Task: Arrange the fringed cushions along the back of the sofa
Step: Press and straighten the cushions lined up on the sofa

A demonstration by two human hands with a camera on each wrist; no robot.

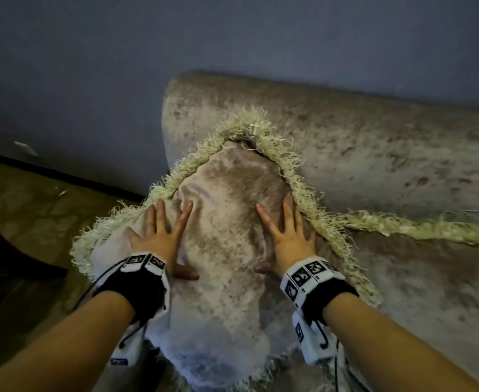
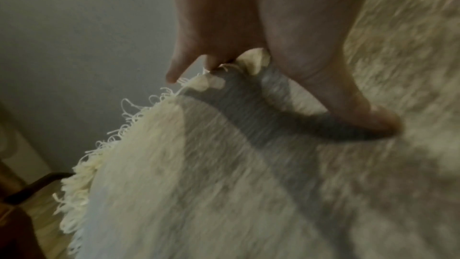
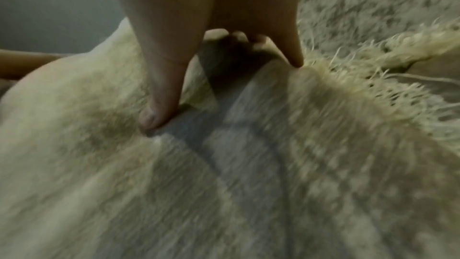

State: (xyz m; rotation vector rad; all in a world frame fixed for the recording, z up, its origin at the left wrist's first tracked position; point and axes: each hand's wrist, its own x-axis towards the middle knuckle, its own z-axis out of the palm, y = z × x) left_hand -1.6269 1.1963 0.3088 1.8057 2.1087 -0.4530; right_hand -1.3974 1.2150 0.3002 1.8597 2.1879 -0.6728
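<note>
A pale beige, plush velvety cushion edged with a shaggy cream fringe (image 1: 221,222) stands on one corner at the left end of a sofa upholstered in the same mottled beige velvet (image 1: 374,154), its top corner leaning against the sofa's rounded backrest and its lower part coming toward the camera. The left hand (image 1: 159,236) lies flat on the left half of the cushion's face with fingers straight and spread, the outer fingertips reaching the fringe and the thumb pointing inward along the fabric. The right hand (image 1: 286,236) mirrors it on the right half, palm down, fingers fanned toward the right fringe, thumb turned inward; the fabric dents slightly under both palms. In the left wrist view the left thumb (image 2: 348,86) presses into the pile while the other fingers (image 2: 179,62) extend to the looped fringe at the edge. In the right wrist view the right thumb (image 3: 159,105) presses the fabric and the little finger (image 3: 293,54) touches the fringe. A second fringed edge (image 1: 419,226), belonging to another cushion of the same fabric, runs to the right along the foot of the backrest. Both wrists wear black bands with white marker-printed blocks (image 1: 309,275). Behind the sofa is a grey-blue wall (image 1: 119,66), and a tan floor (image 1: 34,193) lies to the left.
</note>
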